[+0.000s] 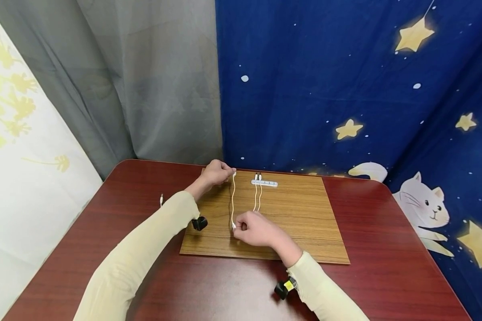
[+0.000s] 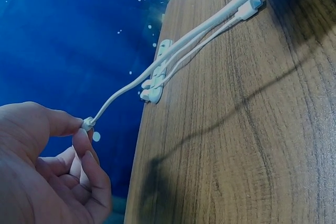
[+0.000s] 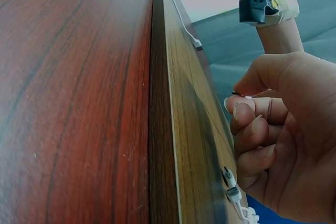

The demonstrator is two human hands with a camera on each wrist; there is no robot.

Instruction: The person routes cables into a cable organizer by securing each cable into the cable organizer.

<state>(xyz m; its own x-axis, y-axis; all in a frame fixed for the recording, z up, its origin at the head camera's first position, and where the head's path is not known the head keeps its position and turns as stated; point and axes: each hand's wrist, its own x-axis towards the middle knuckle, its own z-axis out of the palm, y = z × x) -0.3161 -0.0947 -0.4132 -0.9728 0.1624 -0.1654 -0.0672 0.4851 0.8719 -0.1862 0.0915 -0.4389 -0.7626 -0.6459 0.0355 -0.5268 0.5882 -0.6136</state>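
A short white charging cable (image 1: 233, 200) is stretched between my two hands above a wood-grain board (image 1: 301, 223). My left hand (image 1: 217, 173) pinches its far end near the board's back left corner; in the left wrist view, thumb and finger (image 2: 81, 140) meet on the small plug. At the near end, my right hand (image 1: 259, 229) pinches the other connector between thumb and index finger, which mostly cover it in the right wrist view. Two more white cables (image 1: 255, 196) sit side by side in the left slots of a pale cable holder (image 1: 270, 183) at the board's back edge.
Another white cable (image 3: 181, 14) lies on the dark red table (image 1: 144, 236) left of the board, its plug (image 1: 162, 198) showing beyond my left sleeve. A grey curtain (image 1: 168, 89) and a blue star-patterned curtain (image 1: 305, 89) hang behind the table.
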